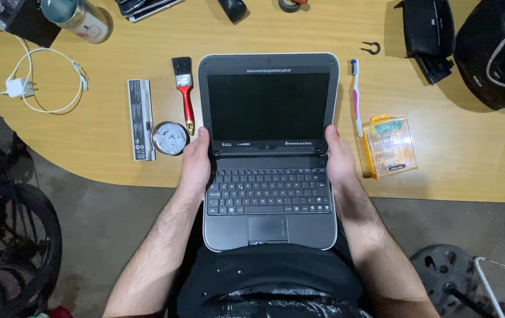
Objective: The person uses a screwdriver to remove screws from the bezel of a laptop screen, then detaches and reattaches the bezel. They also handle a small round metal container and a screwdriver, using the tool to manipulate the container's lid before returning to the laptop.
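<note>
A small grey laptop (268, 150) lies open flat, its dark screen on the wooden table (470, 159) and its keyboard half over my lap. My left hand (195, 163) grips the laptop's left edge at the hinge. On the opposite edge, at the same height, my right hand (340, 160) holds it. The screen is off.
Left of the laptop lie a red-handled paintbrush (185, 94), a round metal tin (169, 138) and a long grey battery pack (140, 119). To the right are a pink toothbrush (357, 97) and an orange screwdriver-bit case (390, 146). A white cable (25, 76), a metal cup (81, 17) and black devices (494, 50) sit farther back.
</note>
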